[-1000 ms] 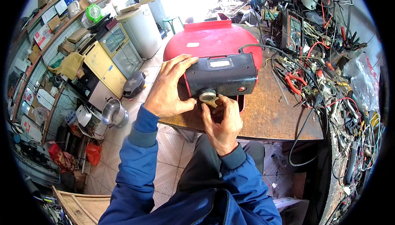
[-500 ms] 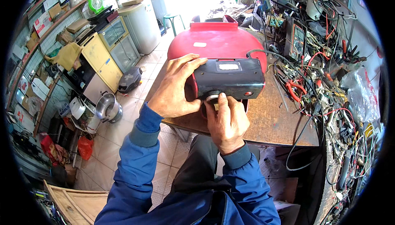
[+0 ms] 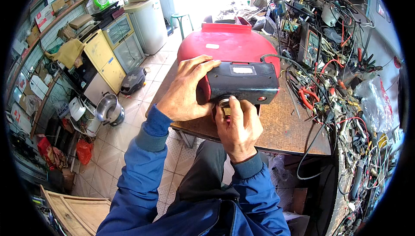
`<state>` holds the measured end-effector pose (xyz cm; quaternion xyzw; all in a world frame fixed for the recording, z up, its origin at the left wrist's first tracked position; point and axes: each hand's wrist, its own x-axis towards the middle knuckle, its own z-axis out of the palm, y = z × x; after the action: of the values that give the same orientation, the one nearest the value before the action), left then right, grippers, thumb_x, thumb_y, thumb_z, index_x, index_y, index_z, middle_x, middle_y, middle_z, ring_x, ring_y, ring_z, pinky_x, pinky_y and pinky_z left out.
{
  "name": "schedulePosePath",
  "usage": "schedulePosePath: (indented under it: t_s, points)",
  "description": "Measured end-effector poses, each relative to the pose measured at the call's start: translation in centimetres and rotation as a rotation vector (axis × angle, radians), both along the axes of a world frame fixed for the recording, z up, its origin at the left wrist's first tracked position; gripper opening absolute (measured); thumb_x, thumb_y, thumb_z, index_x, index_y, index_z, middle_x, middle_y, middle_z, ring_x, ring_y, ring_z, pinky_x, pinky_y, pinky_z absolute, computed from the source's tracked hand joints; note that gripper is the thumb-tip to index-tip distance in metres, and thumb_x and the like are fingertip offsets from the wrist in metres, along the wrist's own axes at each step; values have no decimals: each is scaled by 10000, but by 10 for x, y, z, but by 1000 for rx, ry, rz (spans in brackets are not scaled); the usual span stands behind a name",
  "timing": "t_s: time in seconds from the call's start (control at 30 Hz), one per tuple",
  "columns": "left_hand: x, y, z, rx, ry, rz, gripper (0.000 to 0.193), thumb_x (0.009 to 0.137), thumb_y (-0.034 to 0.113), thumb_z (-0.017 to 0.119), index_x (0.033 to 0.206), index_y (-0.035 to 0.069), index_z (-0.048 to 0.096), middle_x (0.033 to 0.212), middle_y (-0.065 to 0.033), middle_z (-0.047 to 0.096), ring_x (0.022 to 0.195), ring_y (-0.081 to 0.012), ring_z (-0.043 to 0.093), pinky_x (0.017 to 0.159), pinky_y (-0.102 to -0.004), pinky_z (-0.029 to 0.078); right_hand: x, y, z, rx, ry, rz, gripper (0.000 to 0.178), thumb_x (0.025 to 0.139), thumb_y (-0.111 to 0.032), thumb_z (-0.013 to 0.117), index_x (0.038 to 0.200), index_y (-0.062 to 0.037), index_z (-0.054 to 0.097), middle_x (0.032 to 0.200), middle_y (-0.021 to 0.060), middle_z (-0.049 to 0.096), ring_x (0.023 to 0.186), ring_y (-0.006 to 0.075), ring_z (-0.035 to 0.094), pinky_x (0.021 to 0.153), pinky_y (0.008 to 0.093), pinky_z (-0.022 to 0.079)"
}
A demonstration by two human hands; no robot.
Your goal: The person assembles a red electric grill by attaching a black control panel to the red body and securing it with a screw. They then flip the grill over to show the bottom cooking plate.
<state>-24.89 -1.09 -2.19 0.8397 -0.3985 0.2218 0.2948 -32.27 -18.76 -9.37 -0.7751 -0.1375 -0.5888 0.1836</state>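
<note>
A red, rounded appliance (image 3: 235,44) lies on the wooden bench, with a black control box (image 3: 255,85) at its near end. The box has a pale label on top and a small red light or button (image 3: 261,98) at its right. My left hand (image 3: 183,91) is wrapped around the box's left end, thumb near the front. With the fingertips of my right hand (image 3: 240,128), I pinch a round, silver-rimmed knob (image 3: 224,102) on the front face. The fingers partly cover this knob. Just below it a yellowish part shows between my hands.
Tangled cables, pliers with red handles (image 3: 308,98) and a multimeter (image 3: 310,46) crowd the right side of the wooden bench (image 3: 285,130). A black cord (image 3: 298,65) runs from the box. On the tiled floor at left stand a metal pot (image 3: 109,110) and a black case (image 3: 133,80).
The view has shifted slightly. Both hands keep their places on the box and knob, and a bit more of the yellowish part below the knob shows.
</note>
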Motion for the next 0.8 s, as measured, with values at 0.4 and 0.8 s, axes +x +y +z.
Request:
schedulePosePath:
  t_s: [0.4, 0.8]
  points:
    - [-1, 2, 0, 3, 8, -1, 936, 659, 175, 867, 1527, 81, 531, 1554, -191, 505, 1465, -399, 451, 1253, -492, 359, 1, 5, 0, 124, 71, 25, 451, 853, -231, 920, 1084, 70, 675, 869, 170, 674, 637, 293, 683, 540, 362, 556]
    - [0, 0, -1, -4, -7, -1, 928, 639, 150, 829, 1517, 84, 537, 1548, -182, 514, 1463, -397, 453, 1257, -488, 357, 2, 7, -2, 143, 62, -10, 496, 825, -219, 922, 1146, 46, 654, 974, 196, 692, 752, 331, 721, 614, 387, 589]
